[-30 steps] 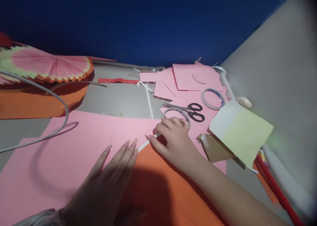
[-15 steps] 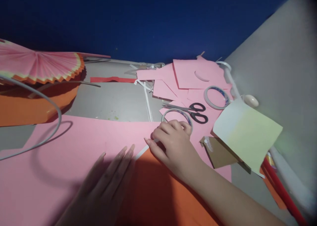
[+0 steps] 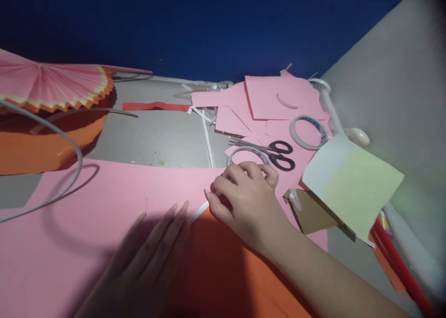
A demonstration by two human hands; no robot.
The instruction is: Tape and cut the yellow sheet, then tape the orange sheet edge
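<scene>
My left hand (image 3: 146,257) lies flat with its fingers stretched out, over the large pink paper (image 3: 87,202) and the left part of an orange sheet (image 3: 223,271) on top of it. A narrow white strip of tape (image 3: 200,211) runs along the orange sheet's upper edge, from my left fingertips to my right hand (image 3: 244,192). The right hand is closed with thumb and fingers on the strip's far end; the exact grip is partly hidden. Just beyond its knuckles lies a tape roll (image 3: 245,149), partly covered by the hand, beside black-handled scissors (image 3: 278,154).
Pink paper offcuts (image 3: 278,95) pile up at the back right, with another tape roll (image 3: 296,141). A pale green sheet (image 3: 362,178) overlaps brown card (image 3: 310,213). Red strip (image 3: 156,106) lies behind. A pleated paper fan (image 3: 69,85) and grey cable (image 3: 78,155) occupy the left.
The view has shifted slightly. Both hands keep nearly the same place on the papers, with the right hand still at the strip.
</scene>
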